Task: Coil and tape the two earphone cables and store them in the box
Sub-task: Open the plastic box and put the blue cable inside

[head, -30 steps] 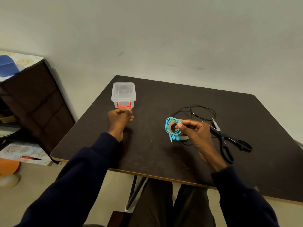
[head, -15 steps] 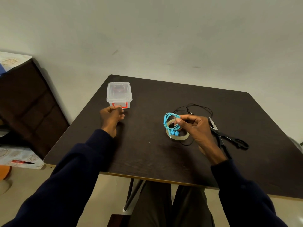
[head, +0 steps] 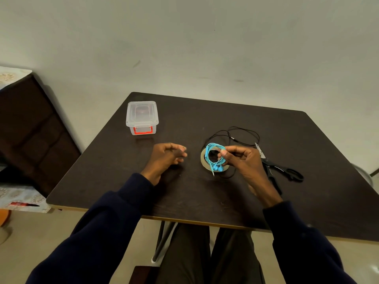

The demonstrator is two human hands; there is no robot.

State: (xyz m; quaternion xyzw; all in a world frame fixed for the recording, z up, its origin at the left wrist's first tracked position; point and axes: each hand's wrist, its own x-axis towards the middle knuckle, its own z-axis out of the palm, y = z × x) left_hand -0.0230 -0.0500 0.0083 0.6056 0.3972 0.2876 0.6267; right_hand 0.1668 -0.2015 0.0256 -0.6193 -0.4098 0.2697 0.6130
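My right hand [head: 243, 160] pinches a coiled blue earphone cable [head: 213, 157] just above a roll of clear tape [head: 205, 161] that lies on the dark table [head: 205, 193]. The earbuds and plug hang down from the coil. Behind it a black earphone cable [head: 235, 135] lies loose on the table. A small clear box [head: 142, 116] with a red latch stands closed at the far left. My left hand [head: 166, 156] hovers between box and coil, fingers loosely curled, holding nothing.
Black scissors [head: 281, 171] lie to the right of my right hand. A dark wooden cabinet [head: 30, 128] stands left of the table. The table's near edge runs just above my knees.
My left hand has drawn back from the box's red latch and moved right, toward the blue coil. The right hand has kept hold of the coil over the tape roll.
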